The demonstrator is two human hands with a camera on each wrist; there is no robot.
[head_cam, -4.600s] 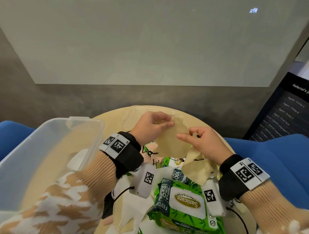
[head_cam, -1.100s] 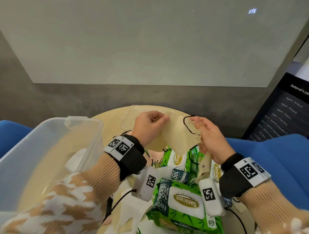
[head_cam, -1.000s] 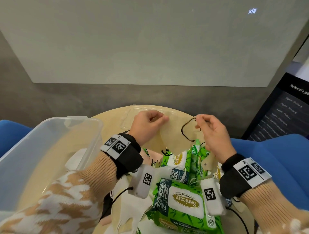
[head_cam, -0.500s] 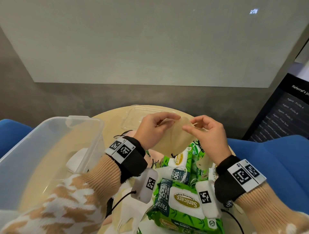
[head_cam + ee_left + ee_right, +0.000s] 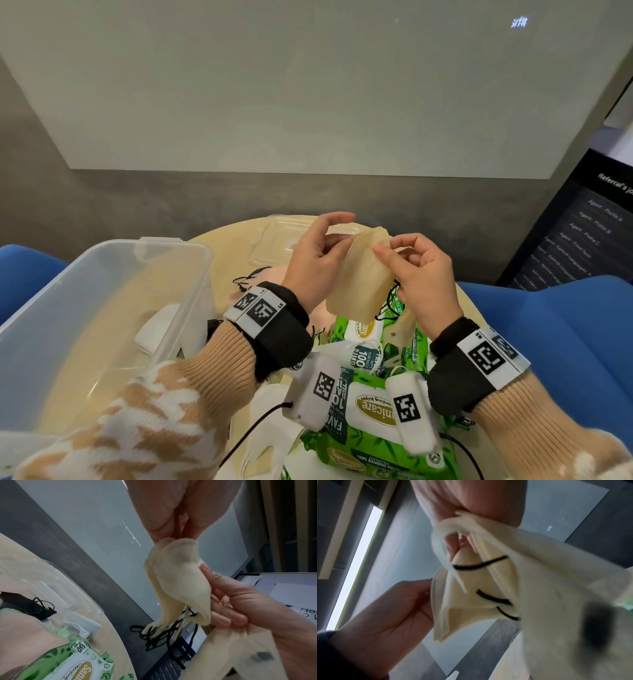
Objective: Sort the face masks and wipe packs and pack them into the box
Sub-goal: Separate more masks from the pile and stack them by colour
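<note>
While both your hands [image 5: 317, 260] [image 5: 419, 270] pinch the beige masks [image 5: 359, 281] up over the wipe packs [image 5: 373, 411], line up edges and tuck loops before dropping them in the box [image 5: 102, 308].

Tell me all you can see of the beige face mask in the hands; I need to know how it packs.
The beige face mask is soft, thin fabric, folded flat into layers, with black ear loops dangling tangled from its lower end. It hangs in the air above the green wipe packs. The left hand pinches its top edge; the right hand holds its other side.
</note>
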